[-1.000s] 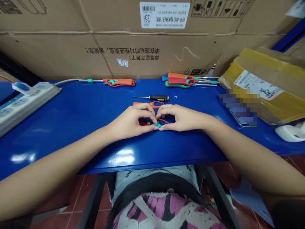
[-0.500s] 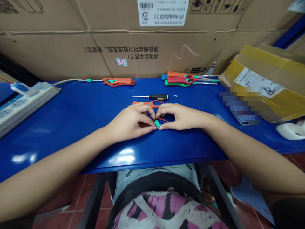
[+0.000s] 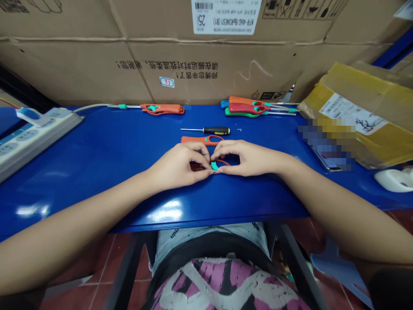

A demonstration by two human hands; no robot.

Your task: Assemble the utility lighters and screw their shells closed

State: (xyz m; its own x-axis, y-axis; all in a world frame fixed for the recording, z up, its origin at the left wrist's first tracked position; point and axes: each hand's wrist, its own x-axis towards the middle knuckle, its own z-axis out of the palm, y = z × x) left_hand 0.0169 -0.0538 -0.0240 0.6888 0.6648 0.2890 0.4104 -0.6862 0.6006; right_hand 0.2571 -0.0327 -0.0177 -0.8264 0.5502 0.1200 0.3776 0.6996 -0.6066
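Between my hands lies the open lower half of an orange-red gas lighter [image 3: 222, 162], its looped guard showing, with a green trigger [image 3: 214, 166] in it. My left hand [image 3: 180, 165] is closed on this lighter half from the left, thumb and fingertips pinched by the trigger. From the right, my right hand [image 3: 250, 157] has its thumb and fingertips pressed at the same spot, nearly touching the left ones. Fingers hide most of the inside. Just beyond them rests the loose orange shell half [image 3: 193, 141]. A black and yellow screwdriver [image 3: 217, 130] lies behind that.
One orange lighter [image 3: 164, 109] and a pile of lighters [image 3: 247, 107] lie along the cardboard box [image 3: 180, 56]. A white power strip [image 3: 38, 137] is on the left. To the right are a taped parcel [image 3: 371, 107], a phone [image 3: 325, 148] and a white object [image 3: 393, 180].
The view has shifted slightly. Both hands keep their pinch at the green trigger, with only small movements of the fingertips.
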